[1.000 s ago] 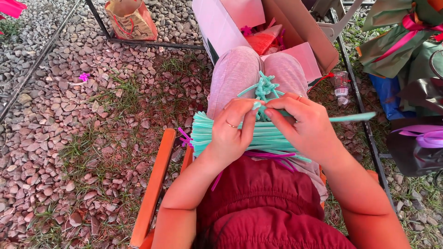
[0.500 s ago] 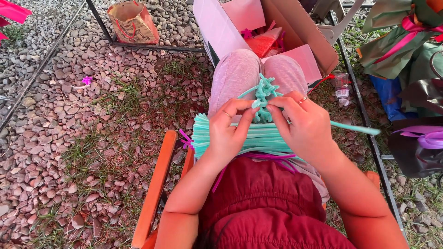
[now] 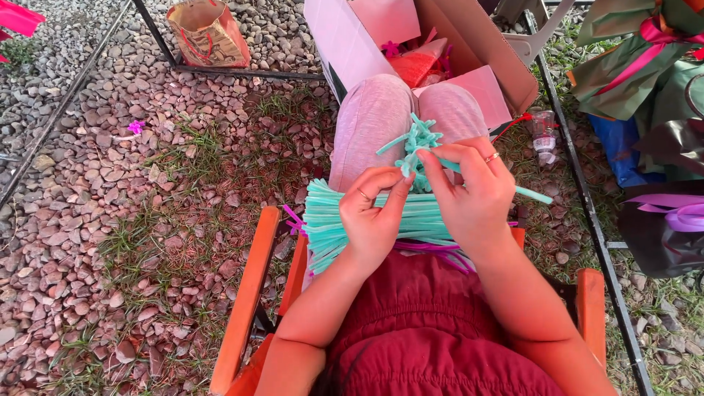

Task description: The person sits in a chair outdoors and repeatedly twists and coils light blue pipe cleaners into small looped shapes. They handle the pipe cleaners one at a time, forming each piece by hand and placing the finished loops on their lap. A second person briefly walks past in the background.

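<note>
I sit in an orange chair [image 3: 246, 293] with a bundle of teal pipe cleaners [image 3: 330, 220] lying across my lap. Both hands meet above it on a twisted teal pipe-cleaner shape [image 3: 419, 141] that stands over my knees. My left hand [image 3: 374, 216] pinches its lower part between thumb and fingers. My right hand [image 3: 473, 194] grips it from the right, and one teal stem [image 3: 535, 195] sticks out past that hand. A few purple pipe cleaners [image 3: 440, 253] lie under the teal bundle.
An open cardboard box [image 3: 484, 51] with pink and red material stands past my knees. A brown paper bag [image 3: 209, 33] sits on the gravel at the back left. A plastic bottle [image 3: 544, 132] lies right, beside green and purple wrapped bundles [image 3: 660, 110].
The view has tilted slightly. My hands stay on the teal twisted shape, the fingers shifting their hold a little around its base.
</note>
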